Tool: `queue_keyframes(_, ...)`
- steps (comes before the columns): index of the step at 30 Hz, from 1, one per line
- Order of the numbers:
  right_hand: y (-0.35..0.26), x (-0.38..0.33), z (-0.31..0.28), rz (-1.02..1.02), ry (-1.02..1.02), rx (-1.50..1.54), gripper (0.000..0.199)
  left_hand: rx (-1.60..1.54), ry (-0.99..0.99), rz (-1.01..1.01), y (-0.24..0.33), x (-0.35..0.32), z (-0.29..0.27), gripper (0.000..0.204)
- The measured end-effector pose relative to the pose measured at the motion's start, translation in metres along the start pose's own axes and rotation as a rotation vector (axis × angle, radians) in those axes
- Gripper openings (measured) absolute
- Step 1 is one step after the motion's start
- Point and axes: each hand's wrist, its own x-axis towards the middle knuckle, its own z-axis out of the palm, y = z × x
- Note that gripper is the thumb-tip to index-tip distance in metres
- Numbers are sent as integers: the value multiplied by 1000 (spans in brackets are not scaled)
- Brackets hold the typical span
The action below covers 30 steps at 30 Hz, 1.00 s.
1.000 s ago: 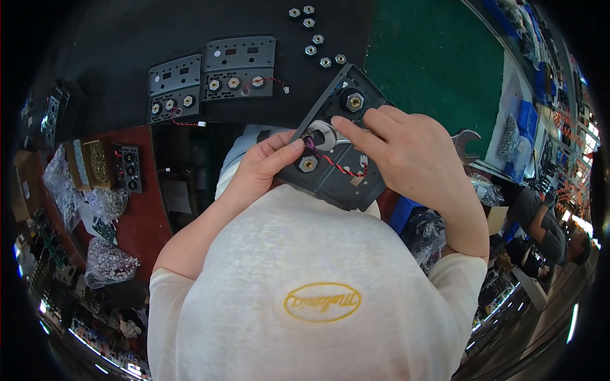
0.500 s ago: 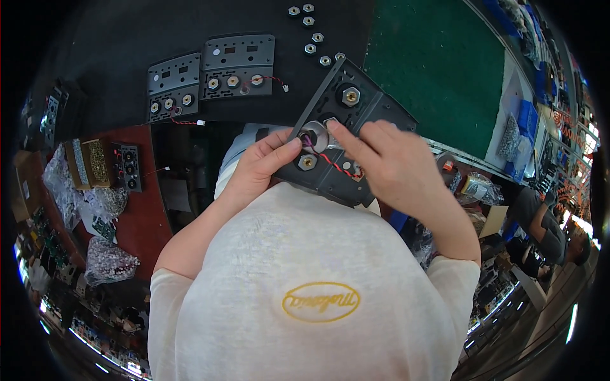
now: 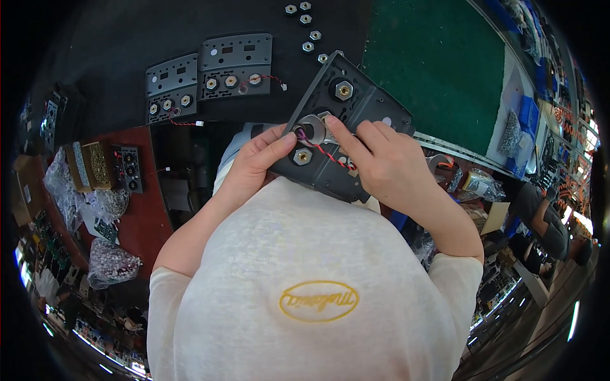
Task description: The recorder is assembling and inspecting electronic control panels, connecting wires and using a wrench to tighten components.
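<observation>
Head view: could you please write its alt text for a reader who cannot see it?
A person's left hand grips a dark panel with hex nuts and a red-black wire, while the right hand holds a wrench over it. Two similar panels and loose nuts lie on the black table beyond.

Your right hand point(image 3: 395, 160) covers the middle of the wrench point(image 3: 316, 132). The fingertips of your left hand point(image 3: 257, 160) disappear behind the panel point(image 3: 361, 109)'s left edge. The panel's top corner appears to hide part of one hex nut point(image 3: 340, 53).
</observation>
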Motion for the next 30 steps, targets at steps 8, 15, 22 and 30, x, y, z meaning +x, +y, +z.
queue_keyframes(8, 3, 5, -10, 91, -53, 232, 50, -12, 22, -1, 1, 0, 3, 36)
queue_keyframes(15, 11, 8, -21, 6, -15, 49, 53, -62, -15, -7, 4, -3, 6, 34)
queue_keyframes(22, 0, 6, -10, -10, -40, 71, 58, -38, -26, -1, 1, -2, -3, 36)
queue_keyframes(30, -17, -3, -5, 99, -78, 37, 57, -48, -19, 12, 2, -1, 4, 39)
